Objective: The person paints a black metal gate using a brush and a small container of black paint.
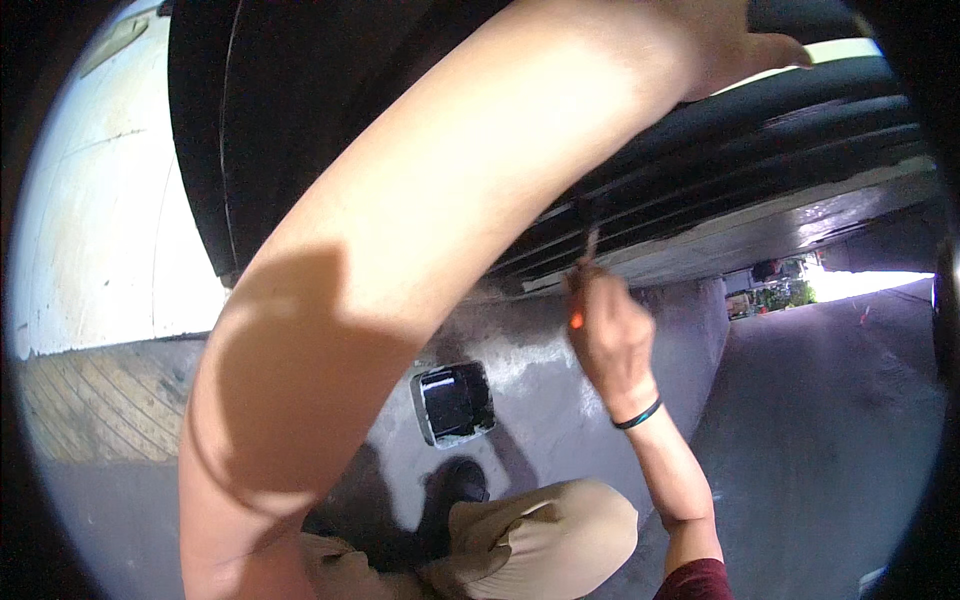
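Observation:
My left arm stretches across the view, and my left hand (pixel 725 45) is at the top right, against or just above a black ribbed surface (pixel 740 150). One finger or thumb sticks out straight; the other fingers are hidden or cut off by the top edge. My right hand (pixel 610 325) is closed around a slim stick-like tool (pixel 592 245), blurred, with an orange-red spot beside the fingers. Its tip points up at the lower edge of the black ribs. Below, on the ground, sits a small rectangular container (pixel 420 412) with something black and shiny inside.
My bent knee (pixel 570 525) in beige trousers and a dark shoe (pixel 465 480) are close by the container. A large black panel (pixel 270 130) fills the upper left, with a pale wall (pixel 100 220) beyond. Grey paving (pixel 830 400) stretches away to the right.

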### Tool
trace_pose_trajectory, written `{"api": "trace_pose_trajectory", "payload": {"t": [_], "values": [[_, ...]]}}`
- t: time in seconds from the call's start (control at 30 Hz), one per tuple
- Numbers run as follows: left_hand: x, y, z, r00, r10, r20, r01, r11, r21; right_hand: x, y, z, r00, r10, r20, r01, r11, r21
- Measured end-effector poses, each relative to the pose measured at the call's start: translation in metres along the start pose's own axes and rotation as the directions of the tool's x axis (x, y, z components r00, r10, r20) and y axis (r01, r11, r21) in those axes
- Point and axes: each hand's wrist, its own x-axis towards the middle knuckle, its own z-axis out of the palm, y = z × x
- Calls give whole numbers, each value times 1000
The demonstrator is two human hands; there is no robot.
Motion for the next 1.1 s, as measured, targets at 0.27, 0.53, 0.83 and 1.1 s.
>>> {"api": "trace_pose_trajectory", "payload": {"t": [0.27, 0.53, 0.83, 1.1], "values": [[11, -2, -17, 987, 14, 161, -17, 1000, 13, 62, 82, -72, 905, 395, -157, -325, 881, 343], [12, -17, 3, 990, 133, -42, -128, 987, 96, 43, 31, -60, 994, -104, 28, 108, 968, -226], [17, -13, -3, 997, 26, 79, -30, 998, 53, 65, 81, -85, 961, 255, -109, -225, 946, 232], [18, -21, 12, 995, 95, -9, -94, 993, 67, 60, 48, -82, 986, -162, 25, 163, 950, -267]]}}
